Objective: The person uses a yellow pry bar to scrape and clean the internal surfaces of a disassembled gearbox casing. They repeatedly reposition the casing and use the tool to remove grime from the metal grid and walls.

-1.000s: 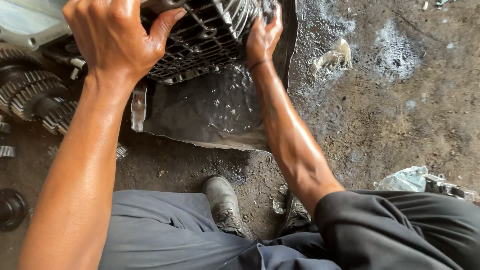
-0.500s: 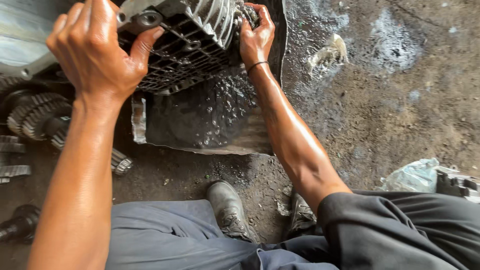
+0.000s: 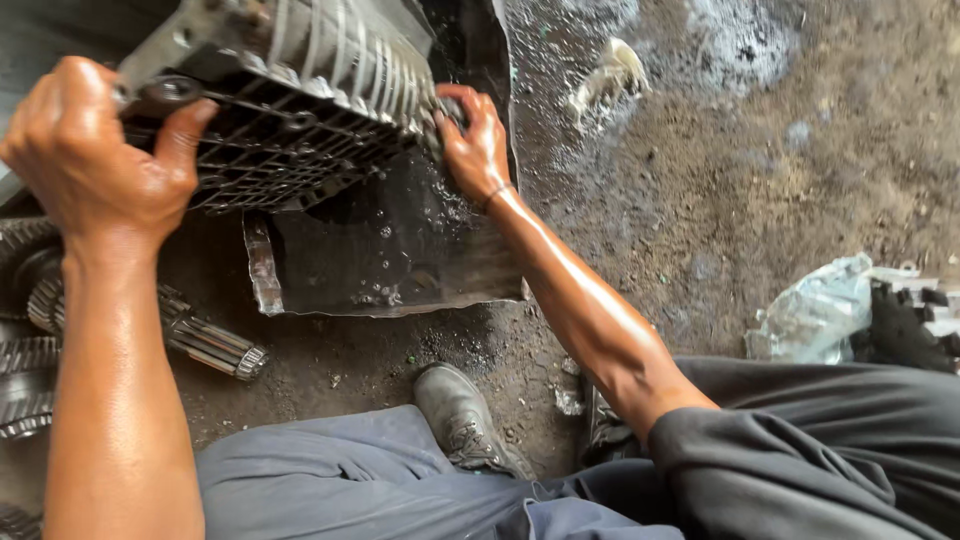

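Above the dented metal tray on the dirt floor, you hold one ribbed grey gearbox casing, tilted, clear of the tray surface. Your left hand is clamped on the casing's near-left corner, thumb hooked over a round boss. Your right hand is closed on its right edge, fingers wrapped over the fins. The casing lies between the two grips, directly ahead of both palms; its long axis runs left to right, from one hand to the other. Neither hand is nearer: each is already in contact. To the left of the tray lie one splined shaft and several gear wheels, partly cut off by the frame edge. Two shoes show below the tray. One crumpled plastic bag lies well to the right.
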